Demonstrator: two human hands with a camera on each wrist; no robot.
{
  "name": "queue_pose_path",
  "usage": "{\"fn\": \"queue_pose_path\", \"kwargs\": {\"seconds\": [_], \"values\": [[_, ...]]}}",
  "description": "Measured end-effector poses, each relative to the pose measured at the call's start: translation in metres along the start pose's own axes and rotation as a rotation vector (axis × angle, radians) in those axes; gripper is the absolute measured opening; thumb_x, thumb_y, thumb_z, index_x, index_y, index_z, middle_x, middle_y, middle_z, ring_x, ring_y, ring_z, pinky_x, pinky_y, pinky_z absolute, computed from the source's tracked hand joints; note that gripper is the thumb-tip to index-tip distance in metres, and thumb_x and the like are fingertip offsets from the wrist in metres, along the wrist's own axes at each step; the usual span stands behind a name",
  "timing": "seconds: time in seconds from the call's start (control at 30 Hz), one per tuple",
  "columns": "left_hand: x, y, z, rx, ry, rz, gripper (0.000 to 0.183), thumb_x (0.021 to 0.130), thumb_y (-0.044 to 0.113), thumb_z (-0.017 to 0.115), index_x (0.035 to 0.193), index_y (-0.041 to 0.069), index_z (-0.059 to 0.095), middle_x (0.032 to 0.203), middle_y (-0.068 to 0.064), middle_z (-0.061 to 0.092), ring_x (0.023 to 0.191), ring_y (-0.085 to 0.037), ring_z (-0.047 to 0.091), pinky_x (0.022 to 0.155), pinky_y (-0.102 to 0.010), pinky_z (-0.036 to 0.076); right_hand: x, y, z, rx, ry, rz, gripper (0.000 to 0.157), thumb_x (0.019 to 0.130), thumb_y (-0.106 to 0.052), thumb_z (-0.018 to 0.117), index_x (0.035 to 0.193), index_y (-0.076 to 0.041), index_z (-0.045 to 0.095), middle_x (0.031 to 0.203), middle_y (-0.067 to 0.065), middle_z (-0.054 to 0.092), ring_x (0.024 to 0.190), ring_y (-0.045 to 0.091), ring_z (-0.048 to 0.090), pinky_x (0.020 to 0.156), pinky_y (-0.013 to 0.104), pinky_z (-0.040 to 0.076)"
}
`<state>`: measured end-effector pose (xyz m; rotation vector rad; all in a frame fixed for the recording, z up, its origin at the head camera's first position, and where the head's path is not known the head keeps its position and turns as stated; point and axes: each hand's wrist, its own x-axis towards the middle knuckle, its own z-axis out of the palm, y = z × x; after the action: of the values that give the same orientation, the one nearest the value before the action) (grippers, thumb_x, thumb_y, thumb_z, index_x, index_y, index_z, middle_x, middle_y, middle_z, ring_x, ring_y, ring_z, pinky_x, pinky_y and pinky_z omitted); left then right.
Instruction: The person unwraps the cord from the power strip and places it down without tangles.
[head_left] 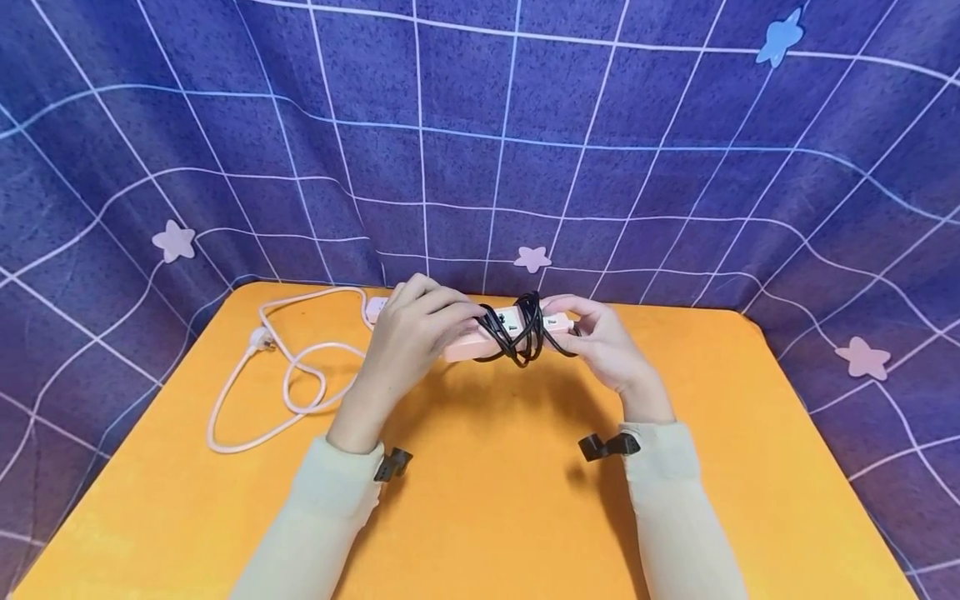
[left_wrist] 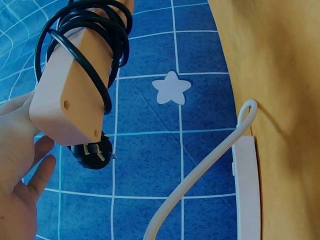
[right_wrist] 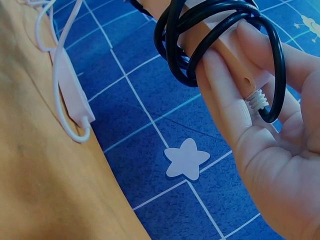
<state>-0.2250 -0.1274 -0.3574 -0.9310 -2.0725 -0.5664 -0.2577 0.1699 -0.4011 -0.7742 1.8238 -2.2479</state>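
Note:
A pink-and-white power strip (head_left: 468,346) is held above the table, its black cord (head_left: 531,329) wound in several loops around the middle. My left hand (head_left: 412,325) grips its left end, with the index finger reaching to the loops. From the left wrist, a black plug (left_wrist: 92,154) shows just under that end, and some fingers pass behind the strip, partly hidden. My right hand (head_left: 606,342) holds the other end, thumb on one face and fingers along the opposite side. There, in the right wrist view, the cord leaves a ribbed white sleeve (right_wrist: 257,101) and bends back.
A second, white power strip (head_left: 377,308) lies at the table's back edge, partly behind my left hand. Its white cord (head_left: 225,417) loops over the left side of the orange table (head_left: 487,517), with a white plug (head_left: 261,340). A blue grid curtain (head_left: 465,167) hangs behind.

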Motion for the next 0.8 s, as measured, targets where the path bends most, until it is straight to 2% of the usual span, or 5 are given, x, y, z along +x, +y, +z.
{"fn": "queue_pose_path", "kwargs": {"seconds": [0.13, 0.27, 0.6, 0.8], "values": [[0.0007, -0.0002, 0.0006, 0.030, 0.033, 0.018, 0.015, 0.091, 0.025, 0.079, 0.102, 0.015, 0.081, 0.102, 0.003, 0.077, 0.093, -0.025, 0.058, 0.071, -0.042, 0.038, 0.0010, -0.0013, 0.0004, -0.019, -0.004, 0.006, 0.045, 0.089, 0.021, 0.064, 0.112, -0.016, 0.078, 0.133, 0.006, 0.066, 0.104, 0.016, 0.068, 0.082, 0.024, 0.059], [0.0019, 0.0002, 0.0006, 0.065, 0.071, 0.039, 0.017, 0.092, 0.028, 0.078, 0.101, 0.014, 0.081, 0.101, 0.001, 0.077, 0.091, -0.026, 0.059, 0.071, -0.041, 0.039, 0.0025, -0.0014, 0.0013, -0.024, -0.008, 0.016, 0.045, 0.089, 0.019, 0.064, 0.112, -0.018, 0.078, 0.133, 0.006, 0.066, 0.098, 0.015, 0.068, 0.079, 0.024, 0.058], [0.0054, 0.0034, -0.0006, 0.152, 0.102, 0.034, 0.021, 0.095, 0.033, 0.071, 0.102, 0.016, 0.081, 0.104, 0.002, 0.077, 0.092, -0.026, 0.060, 0.075, -0.044, 0.043, 0.0029, -0.0029, 0.0032, 0.029, 0.042, -0.003, 0.048, 0.088, 0.022, 0.062, 0.111, -0.017, 0.078, 0.131, 0.005, 0.067, 0.104, 0.015, 0.069, 0.084, 0.025, 0.060], [0.0060, 0.0058, -0.0001, 0.150, 0.113, 0.047, 0.022, 0.093, 0.030, 0.073, 0.104, 0.013, 0.081, 0.105, 0.002, 0.079, 0.102, -0.028, 0.065, 0.082, -0.046, 0.048, 0.0018, -0.0042, 0.0041, 0.005, 0.072, 0.004, 0.044, 0.088, 0.022, 0.064, 0.112, -0.013, 0.076, 0.131, 0.006, 0.067, 0.106, 0.016, 0.069, 0.086, 0.027, 0.061]]}}
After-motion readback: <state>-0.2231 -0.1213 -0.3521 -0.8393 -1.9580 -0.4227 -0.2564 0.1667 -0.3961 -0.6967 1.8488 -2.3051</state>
